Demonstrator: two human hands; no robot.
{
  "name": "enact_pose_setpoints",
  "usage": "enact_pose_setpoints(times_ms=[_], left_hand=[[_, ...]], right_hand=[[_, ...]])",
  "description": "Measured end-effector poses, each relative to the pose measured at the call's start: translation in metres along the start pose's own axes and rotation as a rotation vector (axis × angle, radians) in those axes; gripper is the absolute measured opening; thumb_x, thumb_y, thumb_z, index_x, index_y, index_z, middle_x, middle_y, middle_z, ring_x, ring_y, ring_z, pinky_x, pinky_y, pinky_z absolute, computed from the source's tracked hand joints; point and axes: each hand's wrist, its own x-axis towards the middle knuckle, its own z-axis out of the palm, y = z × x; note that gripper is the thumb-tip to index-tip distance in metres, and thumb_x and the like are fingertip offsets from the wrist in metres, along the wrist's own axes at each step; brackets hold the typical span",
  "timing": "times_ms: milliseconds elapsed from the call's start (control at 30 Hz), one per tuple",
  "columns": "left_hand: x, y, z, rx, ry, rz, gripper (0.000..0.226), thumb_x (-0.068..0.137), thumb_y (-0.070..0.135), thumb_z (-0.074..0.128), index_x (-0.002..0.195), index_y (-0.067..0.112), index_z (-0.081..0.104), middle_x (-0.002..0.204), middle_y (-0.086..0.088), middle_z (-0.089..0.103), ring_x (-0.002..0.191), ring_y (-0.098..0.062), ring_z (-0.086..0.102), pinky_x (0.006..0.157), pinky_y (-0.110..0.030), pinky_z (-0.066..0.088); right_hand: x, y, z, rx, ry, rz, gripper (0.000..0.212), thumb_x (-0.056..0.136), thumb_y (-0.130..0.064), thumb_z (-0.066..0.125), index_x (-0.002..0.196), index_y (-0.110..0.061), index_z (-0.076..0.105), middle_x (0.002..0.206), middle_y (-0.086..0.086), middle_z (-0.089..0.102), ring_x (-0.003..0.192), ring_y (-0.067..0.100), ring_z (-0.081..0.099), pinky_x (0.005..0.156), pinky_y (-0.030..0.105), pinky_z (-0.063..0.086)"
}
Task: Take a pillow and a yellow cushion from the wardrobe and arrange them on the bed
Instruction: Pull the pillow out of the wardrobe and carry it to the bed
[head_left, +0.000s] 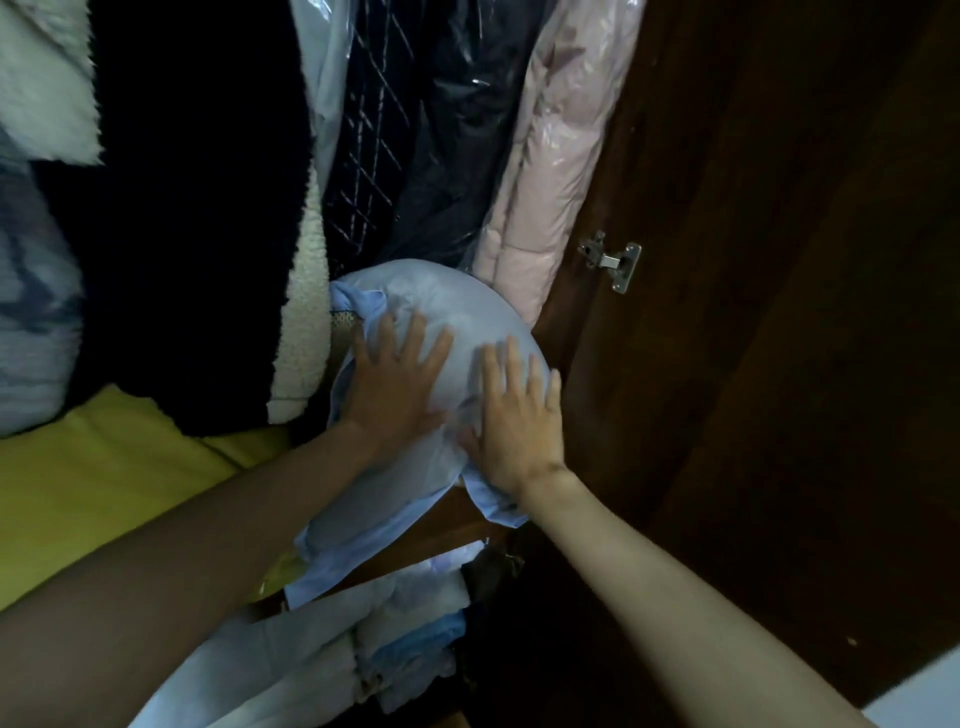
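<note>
- left hand (395, 384): flat, fingers spread wide, palm pressed on the pillow (447, 332). No grip, nothing held.
- right hand (519, 421): same, open and flat on the pillow's right side, just beside the left hand. Nothing held either.
- Both forearms reach in from below, roughly straight, converging on the pillow; the left one crosses over the yellow cushion (104, 478).
- Pillow: pale blue, rounded, sitting on a shelf (441, 525) in the wardrobe, wedged under hanging clothes, pink jacket (545, 182) in plastic touching its top right. Loose cover corner hangs off the shelf front.
- Yellow cushion: on the left, same level, partly under a dark fleece (197, 208). Untouched.
- Risk: flat palms only push. Pull without closing the fingers and the hands likely slide off the smooth cover.
- Risk: grab just the loose cover and it may peel or bunch while the filling stays put.
- Risk: pillow dragged out could snag the plastic garment bags or tug the hanging clothes.
- Risk: folded stack (395, 634) below may get knocked if the pillow drops off the edge.
</note>
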Motion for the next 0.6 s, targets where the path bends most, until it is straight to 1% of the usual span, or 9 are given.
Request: enact_pose_setpoints(times_ms=[100, 167, 200, 267, 333, 367, 400, 500, 600], left_hand=[[-0.002, 0.002, 0.007, 0.028, 0.003, -0.021, 0.110, 0.078, 0.080, 0.045, 0.153, 0.018, -0.005, 0.162, -0.019, 0.014, 0.143, -0.049, 0.016, 0.107, -0.070, 0.026], [-0.007, 0.003, 0.013, 0.050, 0.008, -0.036, 0.112, 0.077, 0.080, 0.050, 0.153, 0.014, -0.001, 0.161, -0.021, 0.021, 0.141, -0.049, 0.024, 0.106, -0.069, 0.030], [-0.009, 0.003, 0.017, 0.052, 0.015, -0.028, 0.111, 0.077, 0.079, 0.052, 0.154, 0.014, 0.005, 0.160, -0.022, 0.024, 0.140, -0.048, 0.028, 0.106, -0.069, 0.032], [-0.013, 0.002, 0.022, 0.034, 0.042, -0.003, 0.106, 0.077, 0.076, 0.058, 0.155, 0.016, 0.018, 0.157, -0.023, 0.032, 0.138, -0.048, 0.033, 0.104, -0.069, 0.035], [-0.014, 0.003, 0.025, 0.015, 0.049, -0.007, 0.104, 0.075, 0.075, 0.061, 0.154, 0.017, 0.025, 0.155, -0.023, 0.035, 0.138, -0.046, 0.034, 0.106, -0.070, 0.034], [-0.016, 0.003, 0.025, 0.006, 0.044, -0.018, 0.103, 0.075, 0.074, 0.061, 0.154, 0.017, 0.028, 0.155, -0.022, 0.037, 0.138, -0.046, 0.034, 0.107, -0.069, 0.033], [-0.017, 0.005, 0.025, -0.007, 0.033, -0.030, 0.101, 0.076, 0.074, 0.061, 0.154, 0.018, 0.029, 0.155, -0.021, 0.037, 0.138, -0.046, 0.035, 0.108, -0.069, 0.031], [-0.027, 0.012, 0.024, -0.050, -0.036, -0.057, 0.097, 0.078, 0.072, 0.059, 0.154, 0.019, 0.031, 0.155, -0.019, 0.037, 0.139, -0.044, 0.034, 0.112, -0.067, 0.027], [-0.031, 0.016, 0.015, -0.106, -0.091, -0.046, 0.093, 0.079, 0.067, 0.060, 0.153, 0.019, 0.030, 0.156, -0.017, 0.036, 0.142, -0.041, 0.030, 0.115, -0.064, 0.021]], right_hand=[[0.059, -0.020, -0.012, 0.083, 0.163, -0.037, 0.063, 0.103, -0.025, 0.041, 0.157, -0.012, 0.011, 0.165, 0.016, 0.014, 0.149, 0.033, 0.022, 0.120, 0.048, 0.022], [0.094, -0.021, -0.019, 0.146, 0.250, -0.068, 0.055, 0.102, -0.015, 0.038, 0.155, -0.012, 0.021, 0.162, 0.014, 0.026, 0.143, 0.031, 0.033, 0.115, 0.041, 0.027], [0.110, -0.020, -0.022, 0.191, 0.245, -0.080, 0.055, 0.102, -0.018, 0.040, 0.155, -0.012, 0.023, 0.161, 0.014, 0.028, 0.142, 0.031, 0.034, 0.114, 0.041, 0.028], [0.136, -0.014, -0.020, 0.289, 0.129, -0.075, 0.062, 0.104, -0.037, 0.044, 0.156, -0.014, 0.021, 0.163, 0.014, 0.023, 0.145, 0.032, 0.029, 0.117, 0.046, 0.027], [0.153, -0.011, -0.010, 0.434, -0.097, -0.005, 0.084, 0.097, -0.064, 0.044, 0.158, -0.016, 0.014, 0.166, 0.011, 0.016, 0.149, 0.032, 0.019, 0.119, 0.053, 0.020], [0.158, -0.011, -0.003, 0.511, -0.183, 0.039, 0.094, 0.091, -0.073, 0.044, 0.159, -0.018, 0.012, 0.166, 0.010, 0.013, 0.150, 0.032, 0.015, 0.120, 0.056, 0.016], [0.161, -0.012, 0.004, 0.560, -0.213, 0.078, 0.100, 0.086, -0.079, 0.045, 0.159, -0.020, 0.012, 0.167, 0.008, 0.012, 0.151, 0.031, 0.012, 0.120, 0.058, 0.013], [0.160, -0.017, 0.022, 0.560, -0.134, 0.115, 0.101, 0.080, -0.084, 0.047, 0.156, -0.023, 0.020, 0.164, 0.006, 0.020, 0.148, 0.032, 0.017, 0.116, 0.066, 0.011], [0.154, -0.016, 0.030, 0.481, -0.086, 0.092, 0.086, 0.087, -0.078, 0.043, 0.148, -0.018, 0.033, 0.155, 0.009, 0.034, 0.141, 0.034, 0.028, 0.113, 0.067, 0.017]])
